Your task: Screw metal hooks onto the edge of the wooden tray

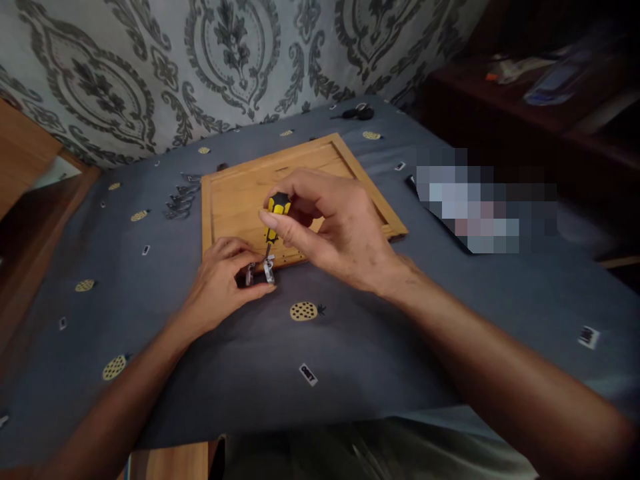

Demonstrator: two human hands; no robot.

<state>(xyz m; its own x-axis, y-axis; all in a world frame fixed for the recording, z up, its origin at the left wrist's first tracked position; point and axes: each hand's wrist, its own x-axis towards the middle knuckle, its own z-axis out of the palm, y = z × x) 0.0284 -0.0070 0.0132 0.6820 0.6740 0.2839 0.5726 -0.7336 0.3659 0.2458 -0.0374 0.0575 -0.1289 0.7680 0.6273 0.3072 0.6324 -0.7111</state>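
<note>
My right hand [340, 230] is closed around the handle of a yellow and black screwdriver [278, 205], thumb and fingers near its top. The shaft points down, its tip at a silver metal hinge [269, 270] on the near edge of a wooden cabinet door [240, 193]. My left hand [223, 277] is curled around that hinge, thumb below it and fingers above, pinching it against the door edge. The door lies flat with its recessed panel and raised frame facing up. My left fingers partly hide the hinge.
A dark blue cloth [225, 380] with pineapple prints covers the surface. Several metal pieces [183, 197] lie left of the door. A black object [357, 112] rests near the patterned wall. A blurred-out, dark-edged object [460, 207] lies right. Wooden furniture [35, 160] stands left.
</note>
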